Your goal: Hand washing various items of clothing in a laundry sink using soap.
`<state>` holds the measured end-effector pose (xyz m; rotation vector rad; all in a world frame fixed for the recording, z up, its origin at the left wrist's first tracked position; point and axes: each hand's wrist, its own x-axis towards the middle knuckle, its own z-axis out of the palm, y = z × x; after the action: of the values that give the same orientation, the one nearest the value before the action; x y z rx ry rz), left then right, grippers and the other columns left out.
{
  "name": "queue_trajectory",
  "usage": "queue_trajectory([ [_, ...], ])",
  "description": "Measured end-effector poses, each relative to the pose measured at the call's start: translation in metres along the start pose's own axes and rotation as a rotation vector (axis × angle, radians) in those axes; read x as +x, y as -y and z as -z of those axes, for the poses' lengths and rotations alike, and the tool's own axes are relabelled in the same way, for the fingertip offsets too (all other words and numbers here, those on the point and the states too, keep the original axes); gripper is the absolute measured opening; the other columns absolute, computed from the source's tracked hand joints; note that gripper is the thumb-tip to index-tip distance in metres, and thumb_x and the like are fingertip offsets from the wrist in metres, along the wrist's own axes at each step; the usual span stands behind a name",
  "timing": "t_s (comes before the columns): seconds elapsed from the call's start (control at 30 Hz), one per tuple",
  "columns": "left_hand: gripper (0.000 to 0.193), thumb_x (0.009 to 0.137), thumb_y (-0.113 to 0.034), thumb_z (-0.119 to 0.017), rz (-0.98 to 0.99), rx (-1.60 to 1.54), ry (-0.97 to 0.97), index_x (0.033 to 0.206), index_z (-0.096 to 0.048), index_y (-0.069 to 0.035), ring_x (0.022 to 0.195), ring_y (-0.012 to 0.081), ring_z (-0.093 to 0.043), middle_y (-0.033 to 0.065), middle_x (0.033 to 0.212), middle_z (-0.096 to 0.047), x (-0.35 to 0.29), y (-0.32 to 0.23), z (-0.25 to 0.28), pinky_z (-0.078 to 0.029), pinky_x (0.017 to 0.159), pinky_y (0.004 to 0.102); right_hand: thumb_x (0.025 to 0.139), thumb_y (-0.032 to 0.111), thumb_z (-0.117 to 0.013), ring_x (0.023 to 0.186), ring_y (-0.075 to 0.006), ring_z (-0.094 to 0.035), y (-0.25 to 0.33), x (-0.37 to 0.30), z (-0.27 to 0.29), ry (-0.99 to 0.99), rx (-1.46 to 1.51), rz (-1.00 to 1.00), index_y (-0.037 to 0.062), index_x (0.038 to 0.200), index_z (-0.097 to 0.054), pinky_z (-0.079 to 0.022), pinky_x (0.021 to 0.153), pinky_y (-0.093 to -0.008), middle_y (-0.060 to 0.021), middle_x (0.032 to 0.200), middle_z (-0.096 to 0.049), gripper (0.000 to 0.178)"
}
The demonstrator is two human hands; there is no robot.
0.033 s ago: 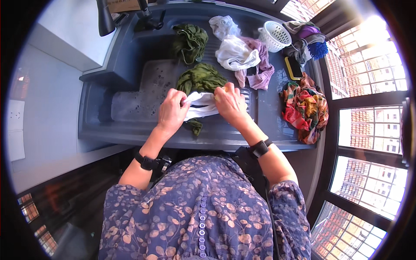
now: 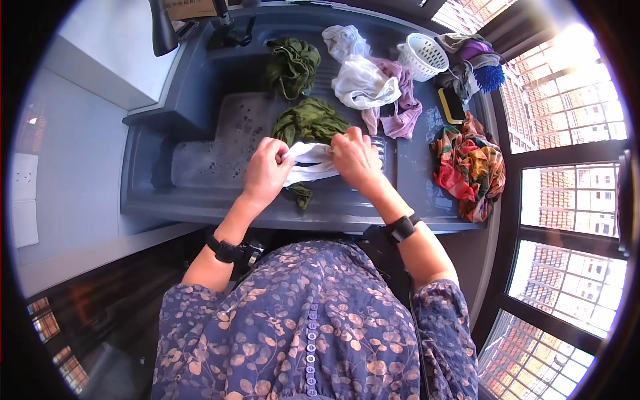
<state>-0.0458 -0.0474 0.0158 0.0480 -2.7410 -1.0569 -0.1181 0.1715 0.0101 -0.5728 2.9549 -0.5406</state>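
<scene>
Both hands are clamped on the white cloth (image 2: pixel 311 155), a little apart from each other. The left hand (image 2: pixel 267 170) pinches its left end between thumb and fingers; the right hand (image 2: pixel 358 158) grips the other end, knuckles up, hiding part of it. The white cloth stretches between them over the near side of the grey sink (image 2: pixel 150 193), its folds parted by a dark gap. Whether it touches what lies under it, I cannot tell.

Just beyond it sits a crumpled green cloth (image 2: pixel 310 120); a green tip (image 2: pixel 302 196) shows on the near side, though its link to that cloth is hidden. A darker green bundle (image 2: pixel 292 67) lies farther back. To its right, a white bundle (image 2: pixel 365 81) rests partly on a pink cloth (image 2: pixel 403 107), with a paler heap (image 2: pixel 345 43) behind.

A white basket (image 2: pixel 425 57) is tilted near the far right, close to a blue shaggy cloth (image 2: pixel 490 77). A patterned cloth (image 2: pixel 471 167) lies heaped at the right, near a yellow-edged black object (image 2: pixel 452 105).
</scene>
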Motion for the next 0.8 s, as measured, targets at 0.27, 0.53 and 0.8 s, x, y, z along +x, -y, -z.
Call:
queue_trajectory([
  [0.27, 0.017, 0.098, -0.022, -0.065, 0.458, -1.761, -0.003, 0.113, -0.066, -0.014, 0.114, 0.0186, -0.061, 0.0054, 0.118, -0.068, 0.014, 0.012, 0.014, -0.047, 0.101, 0.0369, 0.081, 0.011, -0.069, 0.102, -0.0388, -0.06, -0.061, 0.007, 0.042, -0.314, 0.369, 0.05, 0.009, 0.098, -0.064, -0.049, 0.09, -0.045, -0.0167, 0.11, -0.06, 0.018],
  [0.53, 0.019, 0.099, -0.028, -0.064, 0.174, -1.522, 0.175, 0.091, -0.067, -0.011, 0.106, 0.0166, -0.06, 0.0083, 0.122, -0.067, 0.008, -0.012, 0.014, -0.047, 0.093, 0.0341, 0.084, 0.016, -0.069, 0.1, -0.0355, -0.061, -0.078, 0.004, 0.058, -0.162, 0.47, -0.028, 0.0087, 0.102, -0.063, -0.049, 0.091, -0.0422, -0.0162, 0.106, -0.06, 0.02],
  [0.8, 0.025, 0.068, -0.017, -0.083, -0.724, -0.041, 0.35, 0.071, -0.062, -0.005, 0.108, 0.0248, -0.065, 0.0091, 0.114, -0.07, -0.028, -0.003, 0.006, -0.047, 0.094, 0.0403, 0.08, 0.021, -0.077, 0.105, -0.0362, -0.061, -0.049, -0.012, 0.052, -0.353, 0.026, 0.041, 0.0155, 0.117, -0.063, -0.052, 0.09, -0.0475, -0.0105, 0.121, -0.061, 0.04],
])
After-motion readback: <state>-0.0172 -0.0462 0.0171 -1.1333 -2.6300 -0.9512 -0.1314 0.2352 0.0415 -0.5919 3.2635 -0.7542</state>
